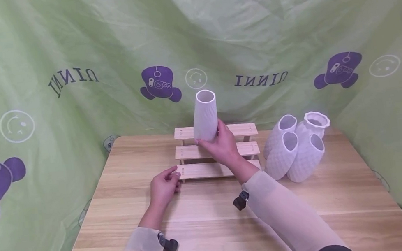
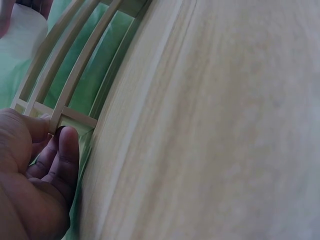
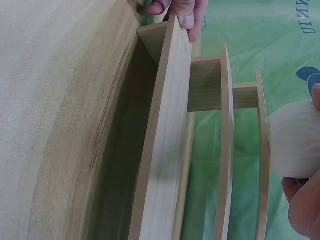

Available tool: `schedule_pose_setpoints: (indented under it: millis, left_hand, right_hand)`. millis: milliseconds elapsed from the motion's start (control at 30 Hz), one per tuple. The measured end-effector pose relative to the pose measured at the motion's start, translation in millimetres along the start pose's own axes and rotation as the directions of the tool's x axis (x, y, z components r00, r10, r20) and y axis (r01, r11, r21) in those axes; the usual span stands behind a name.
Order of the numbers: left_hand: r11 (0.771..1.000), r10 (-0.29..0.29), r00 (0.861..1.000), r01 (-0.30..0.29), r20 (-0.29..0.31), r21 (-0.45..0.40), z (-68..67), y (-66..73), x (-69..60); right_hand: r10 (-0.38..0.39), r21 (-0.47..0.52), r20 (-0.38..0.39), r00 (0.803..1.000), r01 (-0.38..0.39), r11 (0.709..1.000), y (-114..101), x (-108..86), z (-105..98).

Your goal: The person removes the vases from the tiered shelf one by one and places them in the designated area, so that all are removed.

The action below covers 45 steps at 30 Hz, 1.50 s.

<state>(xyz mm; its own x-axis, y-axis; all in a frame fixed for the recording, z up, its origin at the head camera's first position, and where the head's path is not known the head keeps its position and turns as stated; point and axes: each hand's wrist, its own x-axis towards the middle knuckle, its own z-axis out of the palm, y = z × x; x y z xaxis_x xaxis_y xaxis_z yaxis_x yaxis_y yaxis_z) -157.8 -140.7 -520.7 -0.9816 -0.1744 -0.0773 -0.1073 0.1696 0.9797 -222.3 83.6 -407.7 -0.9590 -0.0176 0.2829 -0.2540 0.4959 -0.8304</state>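
Note:
A tall white vase (image 1: 205, 118) stands upright in my right hand (image 1: 223, 147), whose thumb and fingers grip its lower part. Behind it is the top tier of a three-step wooden rack (image 1: 209, 169). In the right wrist view the vase's base (image 3: 294, 140) is close beside the uppermost slat; whether they touch I cannot tell. My left hand (image 1: 164, 186) is at the rack's front left corner. The left wrist view shows its thumb and fingers pinching the end of the lowest slat (image 2: 75, 85).
Several white vases stand bunched on the right of the wooden table (image 1: 205, 232), textured ones with slanted mouths (image 1: 282, 155) and one with a ruffled rim (image 1: 316, 120). A green printed curtain (image 1: 109, 40) hangs behind and around the table.

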Motion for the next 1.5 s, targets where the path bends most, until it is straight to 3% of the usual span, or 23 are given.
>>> schedule_pose_setpoints:
  millis: [267, 500, 967, 1500]
  left_hand:
    - [1.0, -0.014, 1.0, 0.014, 0.012, -0.016, -1.7, 0.0, -0.8]
    - [1.0, -0.011, 1.0, 0.011, 0.012, -0.006, -3.6, 1.4, -0.4]
    - [1.0, -0.024, 1.0, 0.024, 0.005, -0.007, -1.6, 0.6, 0.5]
    - [1.0, -0.025, 1.0, 0.025, 0.01, -0.001, -1.9, 2.4, -0.1]
  right_hand:
    - [0.041, 0.052, 0.007, 0.999, -0.042, 0.998, 14.3, -13.3, -8.5]
    - [0.033, 0.002, -0.019, 0.999, -0.033, 0.999, 34.4, -26.5, -11.6]
    - [0.079, 0.035, -0.03, 0.996, -0.078, 0.996, 37.6, -42.5, -21.7]
    - [0.062, 0.046, -0.033, 0.998, -0.06, 0.997, 41.9, -56.8, -31.6]
